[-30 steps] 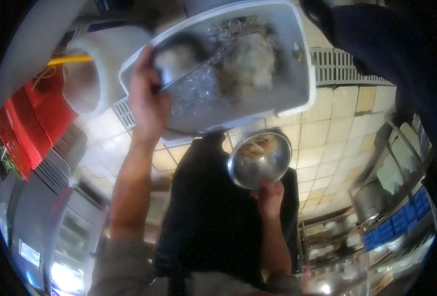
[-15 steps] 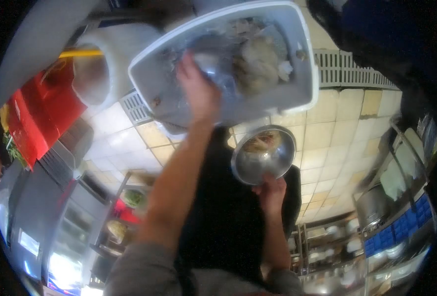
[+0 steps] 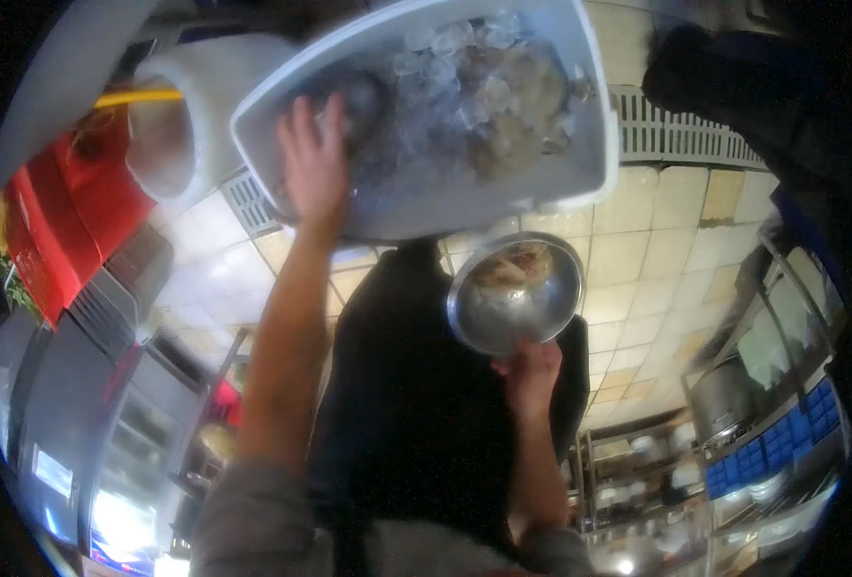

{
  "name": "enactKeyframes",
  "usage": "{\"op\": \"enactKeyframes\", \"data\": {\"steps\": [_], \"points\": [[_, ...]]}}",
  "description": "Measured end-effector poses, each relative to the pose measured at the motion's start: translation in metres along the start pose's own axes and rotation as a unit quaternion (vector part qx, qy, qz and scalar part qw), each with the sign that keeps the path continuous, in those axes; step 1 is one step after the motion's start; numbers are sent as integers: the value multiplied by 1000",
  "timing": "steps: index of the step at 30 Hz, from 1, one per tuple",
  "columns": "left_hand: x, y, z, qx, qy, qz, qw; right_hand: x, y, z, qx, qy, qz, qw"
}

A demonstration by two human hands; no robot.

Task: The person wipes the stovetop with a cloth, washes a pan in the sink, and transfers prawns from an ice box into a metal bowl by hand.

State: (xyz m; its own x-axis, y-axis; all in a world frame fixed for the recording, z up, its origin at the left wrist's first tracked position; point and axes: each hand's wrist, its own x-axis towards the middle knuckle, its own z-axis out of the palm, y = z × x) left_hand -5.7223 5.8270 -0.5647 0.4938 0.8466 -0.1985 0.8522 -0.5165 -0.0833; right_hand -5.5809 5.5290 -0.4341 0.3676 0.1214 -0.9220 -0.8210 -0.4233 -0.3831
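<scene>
A white plastic tub (image 3: 594, 106) holds clear ice cubes (image 3: 450, 58) and some pale lumps (image 3: 527, 111) I cannot make out. My left hand (image 3: 313, 163) reaches over its left end with fingers spread. Beside the fingertips and partly under them is a dark, rounded, bowl-like thing (image 3: 363, 111), too blurred to tell fully. In my right hand (image 3: 532, 370) is the near rim of a shiny metal bowl (image 3: 503, 322), tilted below the tub's front edge. Pale and reddish-brown pieces of food (image 3: 517, 264) lie at its far side.
A white container (image 3: 190, 125) with a yellow strip and a red box (image 3: 85, 202) stand at left. Floor drain grates (image 3: 671, 125) run past the tub across the tiles (image 3: 628, 279). Racks with dishes (image 3: 638, 481) and blue trays (image 3: 782, 438) are at lower right.
My left hand has moved left within the tub, and the dark rounded thing has shifted left too, showing more ice. The metal bowl stays nearly in place in my right hand.
</scene>
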Motion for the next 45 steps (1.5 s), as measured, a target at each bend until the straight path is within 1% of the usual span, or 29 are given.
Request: {"op": "enactKeyframes", "data": {"steps": [1, 2, 4, 6, 7, 9, 10, 12, 15, 16, 18, 19, 21, 22, 24, 26, 28, 29, 31, 32, 34, 35, 36, 38, 39, 41, 42, 44, 45], "points": [[4, 17, 4, -67, -13, -40, 997, -1, 1, 0, -8, -13, -7, 1000], [8, 31, 3, -65, -9, -45, 997, 3, 3, 0, -10, -19, -8, 1000], [10, 53, -1, -246, 56, -121, 960, 1, 10, -4, 0, -27, 0, 1000], [-7, 71, -19, -351, 4, -155, 923, 2, 6, 0, 3, -39, 3, 999], [-18, 72, -25, -347, 9, -159, 924, -1, 4, 3, 5, -41, 7, 999], [-27, 79, -30, -344, -65, -101, 931, 0, -2, 7, 11, -46, -9, 999], [-29, 75, -31, -345, -63, -103, 931, -4, -1, 8, 24, -40, -16, 999], [-25, 61, -36, -406, -6, -87, 910, 0, 5, 5, 23, -32, -18, 999], [-27, 1, -33, -300, 83, -66, 948, 4, 9, -6, 32, -15, -22, 999], [-21, -2, -51, -278, 67, -157, 945, 3, 11, -8, 39, -18, -32, 999], [-6, -9, -32, -153, 18, -61, 986, 5, 10, -6, 50, -19, -29, 998], [4, -4, -17, -153, 14, -59, 986, 2, 10, -6, 57, -20, -18, 998], [23, 12, 15, -38, 57, -20, 997, 1, 8, -6, 41, -26, -13, 999], [26, 16, 23, -41, 50, -20, 998, 1, 7, -8, 28, -35, -10, 999], [37, 15, 24, -96, -5, -4, 995, 4, 9, -13, 27, -47, -16, 998], [40, 7, 26, -83, 0, 8, 996, 4, 9, -13, 30, -64, -28, 997], [38, 1, 11, -99, -72, 41, 992, 0, 5, -13, 26, -45, 12, 999], [29, 0, 3, -98, -64, 42, 992, 0, 3, -14, 29, -49, 6, 998], [2, 3, -9, -44, -113, 73, 990, 2, 3, -16, 47, -110, -21, 993], [-1, 3, -12, -46, -108, 75, 990, 5, 1, -16, 48, -111, -26, 992], [-9, 2, -14, -134, -170, 45, 975, 4, 2, -18, 43, -99, -21, 994], [0, 4, -11, -141, -201, 3, 969, 5, 0, -16, 44, -99, -23, 994], [7, 5, 0, -143, -201, 4, 969, 2, -2, -11, 47, -85, -23, 995], [8, 16, 29, -209, -170, -166, 949, 1, 0, -16, 51, -64, -18, 996], [-1, 20, 37, -208, -172, -167, 948, 4, 1, -20, 44, -65, -11, 997], [-26, 23, 41, -276, -110, -170, 940, 4, 3, -17, 36, -71, -1, 997], [-34, 28, 26, -277, -110, -175, 938, 3, 2, -17, 43, -72, 0, 997], [-36, 36, -8, -426, -209, -258, 842, 4, -3, -14, 49, -79, -5, 996], [-41, 40, 4, -426, -202, -263, 842, 4, -5, -13, 43, -81, -8, 996]]}}
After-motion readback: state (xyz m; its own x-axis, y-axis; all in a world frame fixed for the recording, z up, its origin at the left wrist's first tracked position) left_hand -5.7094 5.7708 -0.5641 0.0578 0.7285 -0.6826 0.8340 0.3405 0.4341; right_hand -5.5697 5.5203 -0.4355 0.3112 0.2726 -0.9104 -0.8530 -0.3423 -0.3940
